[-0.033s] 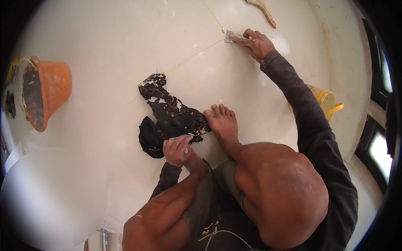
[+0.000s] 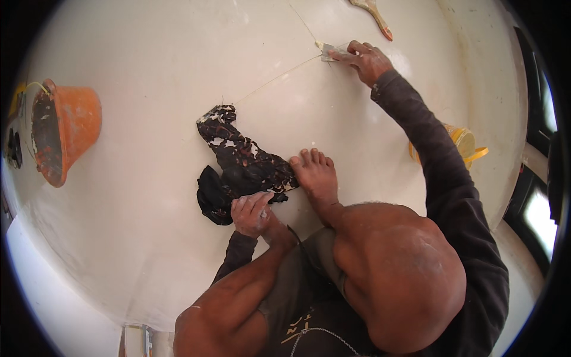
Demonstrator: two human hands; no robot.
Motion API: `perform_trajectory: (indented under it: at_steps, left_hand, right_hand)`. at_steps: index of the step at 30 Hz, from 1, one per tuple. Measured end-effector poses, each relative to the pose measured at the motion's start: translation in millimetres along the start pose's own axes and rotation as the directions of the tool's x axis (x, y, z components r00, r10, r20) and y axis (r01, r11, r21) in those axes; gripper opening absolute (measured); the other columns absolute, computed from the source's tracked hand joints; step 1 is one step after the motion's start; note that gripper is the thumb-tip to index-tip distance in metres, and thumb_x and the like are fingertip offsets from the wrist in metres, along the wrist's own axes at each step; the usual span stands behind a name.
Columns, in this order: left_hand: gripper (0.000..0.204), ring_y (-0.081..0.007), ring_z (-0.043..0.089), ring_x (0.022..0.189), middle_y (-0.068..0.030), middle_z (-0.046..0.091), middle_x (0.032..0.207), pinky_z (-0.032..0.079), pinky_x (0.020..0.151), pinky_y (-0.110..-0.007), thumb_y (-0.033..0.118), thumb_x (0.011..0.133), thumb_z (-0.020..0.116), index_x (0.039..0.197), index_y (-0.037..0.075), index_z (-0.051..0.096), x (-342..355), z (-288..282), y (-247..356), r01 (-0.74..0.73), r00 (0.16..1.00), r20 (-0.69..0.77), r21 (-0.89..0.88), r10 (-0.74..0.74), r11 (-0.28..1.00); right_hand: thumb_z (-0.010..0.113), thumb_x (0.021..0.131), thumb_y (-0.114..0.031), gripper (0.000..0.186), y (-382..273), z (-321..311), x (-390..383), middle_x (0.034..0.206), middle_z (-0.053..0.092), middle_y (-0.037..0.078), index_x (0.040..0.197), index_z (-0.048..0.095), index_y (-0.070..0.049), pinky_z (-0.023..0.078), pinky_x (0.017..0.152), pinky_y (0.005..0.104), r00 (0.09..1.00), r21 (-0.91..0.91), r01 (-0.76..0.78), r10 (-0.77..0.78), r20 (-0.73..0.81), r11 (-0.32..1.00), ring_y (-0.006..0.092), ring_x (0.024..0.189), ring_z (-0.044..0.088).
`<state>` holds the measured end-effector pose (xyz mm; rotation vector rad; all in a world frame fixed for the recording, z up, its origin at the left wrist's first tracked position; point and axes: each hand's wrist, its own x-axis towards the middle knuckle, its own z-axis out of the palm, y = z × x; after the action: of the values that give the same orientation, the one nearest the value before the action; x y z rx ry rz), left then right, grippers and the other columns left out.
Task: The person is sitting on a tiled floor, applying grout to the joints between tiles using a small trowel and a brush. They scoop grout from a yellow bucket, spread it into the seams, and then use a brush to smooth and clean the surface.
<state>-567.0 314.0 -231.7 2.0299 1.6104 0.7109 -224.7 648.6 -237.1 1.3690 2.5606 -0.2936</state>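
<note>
At the far right, my right hand (image 2: pixel 367 60) grips a small flat putty knife (image 2: pixel 328 53). Its grey blade rests on the pale floor where thin dark joint lines meet, beside a dab of cream-coloured filler (image 2: pixel 320 44). My left hand (image 2: pixel 252 214) lies low over my left foot, dusted white, fingers stretched forward and nothing visible in them. Its fingertips touch or nearly touch a crumpled dark patterned cloth (image 2: pixel 250 157), spread on the floor in front of my feet. My bare right foot (image 2: pixel 316 178) is beside the cloth's right end.
An orange bucket (image 2: pixel 80 122) stained with dried material is at the left. A yellow tub (image 2: pixel 463 143) with a yellow handle sits behind my right forearm. A paintbrush (image 2: pixel 376 16) lies at the top. A metal can (image 2: pixel 137 340) shows at the lower left.
The putty knife and my right hand have shifted slightly right, and my index finger sits further back on the blade. A pale blurred shape at the lower left is gone.
</note>
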Motion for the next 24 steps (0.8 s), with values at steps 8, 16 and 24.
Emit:
perform_trajectory:
  at_steps: [8, 16, 24]
  left_hand:
    - [0.038, -0.0183, 0.061, 0.078, 0.0019, 0.068, 0.096, 0.042, 0.068, -0.034, 0.0, 0.066, 0.065, 0.1, 0.017, 0.072, 3, 5, 8, 0.024, 1.0, -0.005, 0.003, -0.024, 1.0]
    - [0.038, -0.0181, 0.061, 0.078, 0.0018, 0.068, 0.096, 0.042, 0.068, -0.034, 0.001, 0.067, 0.066, 0.101, 0.017, 0.071, 0, 4, 14, -0.003, 1.0, -0.027, 0.005, 0.003, 1.0]
    - [0.037, -0.0171, 0.061, 0.08, 0.0025, 0.068, 0.099, 0.042, 0.07, -0.033, 0.005, 0.07, 0.066, 0.104, 0.017, 0.072, 4, 0, 21, 0.006, 1.0, 0.018, 0.003, -0.006, 1.0]
  right_hand:
    - [0.062, 0.09, -0.016, 0.042, 27, -22, 36, 0.098, 0.064, -0.002, 0.128, 0.063, -0.034, 0.051, 0.086, 0.0358, 0.959, -0.157, 0.28, -0.281, 0.013, 0.947, 0.0185, 0.093, 0.063]
    - [0.067, 0.086, -0.011, 0.045, 45, -13, 42, 0.094, 0.06, 0.0, 0.122, 0.067, -0.038, 0.053, 0.082, 0.0365, 0.926, 0.002, 0.375, -0.375, 0.04, 0.927, 0.0198, 0.085, 0.061]
    - [0.069, 0.085, -0.006, 0.045, 49, -17, 36, 0.085, 0.047, 0.004, 0.118, 0.07, -0.036, 0.05, 0.075, 0.0363, 0.958, 0.092, 0.246, -0.256, 0.126, 0.965, 0.0215, 0.08, 0.056]
